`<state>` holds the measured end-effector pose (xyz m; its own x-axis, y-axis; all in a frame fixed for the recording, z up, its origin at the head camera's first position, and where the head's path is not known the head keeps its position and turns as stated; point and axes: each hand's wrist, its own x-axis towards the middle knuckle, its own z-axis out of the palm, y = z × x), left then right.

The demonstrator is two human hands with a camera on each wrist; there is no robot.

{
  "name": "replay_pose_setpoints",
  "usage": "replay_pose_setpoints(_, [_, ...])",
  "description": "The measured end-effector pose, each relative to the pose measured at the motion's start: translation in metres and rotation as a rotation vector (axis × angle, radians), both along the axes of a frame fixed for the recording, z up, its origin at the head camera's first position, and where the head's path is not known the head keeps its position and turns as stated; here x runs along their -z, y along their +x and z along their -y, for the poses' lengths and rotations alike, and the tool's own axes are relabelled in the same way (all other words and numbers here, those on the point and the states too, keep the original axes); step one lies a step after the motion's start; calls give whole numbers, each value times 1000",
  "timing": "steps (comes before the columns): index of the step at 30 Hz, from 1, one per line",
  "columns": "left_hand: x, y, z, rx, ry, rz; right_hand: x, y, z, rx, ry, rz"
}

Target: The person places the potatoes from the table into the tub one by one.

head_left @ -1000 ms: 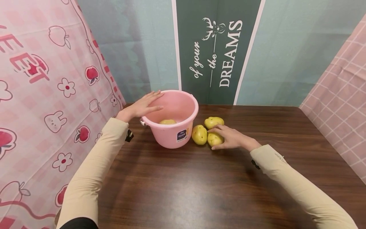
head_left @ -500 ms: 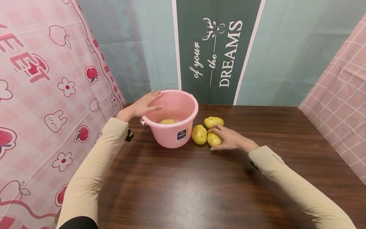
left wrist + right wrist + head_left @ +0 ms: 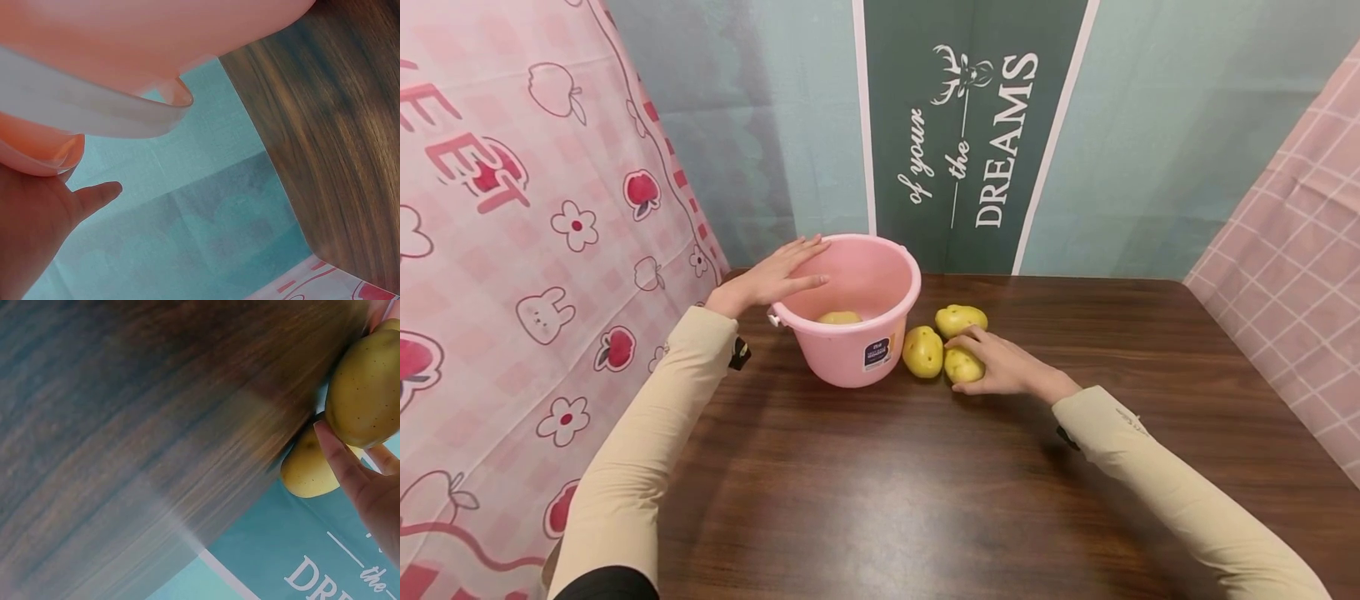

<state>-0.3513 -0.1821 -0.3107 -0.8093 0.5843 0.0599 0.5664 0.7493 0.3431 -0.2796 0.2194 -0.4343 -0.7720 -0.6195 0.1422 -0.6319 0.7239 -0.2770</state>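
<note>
A pink bucket (image 3: 850, 354) stands on the table with a potato (image 3: 839, 318) at its bottom. My left hand (image 3: 767, 279) rests on the bucket's left rim, fingers extended; the left wrist view shows that hand (image 3: 37, 212) beside the rim and the white handle (image 3: 94, 103). Right of the bucket, my right hand (image 3: 1003, 364) curls its fingers and thumb round a potato (image 3: 962, 365) on the table. Another potato (image 3: 923, 352) lies between it and the bucket, and one more (image 3: 961, 320) lies behind. Potatoes (image 3: 369, 387) also show by my right hand (image 3: 375, 494) in the right wrist view.
The dark wooden table (image 3: 865, 492) extends in front and to the right. A green and teal cloth (image 3: 955, 167) hangs behind it. Pink patterned cloth (image 3: 550, 267) stands at the left, and pink checked cloth (image 3: 1300, 225) at the right.
Over the past second my right hand has shifted very slightly left with its fingers round the potato. My left hand and the bucket have stayed in place.
</note>
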Motion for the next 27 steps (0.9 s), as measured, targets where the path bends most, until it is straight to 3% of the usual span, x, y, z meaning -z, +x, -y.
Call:
replay_pose_setpoints(17, [-1,0,-1,9,9,1,-17,-1,-6,29,-72,-82])
replay_pose_setpoints(27, [0,0,0,3,0,5,-29,-2,-8,55,-70,-89])
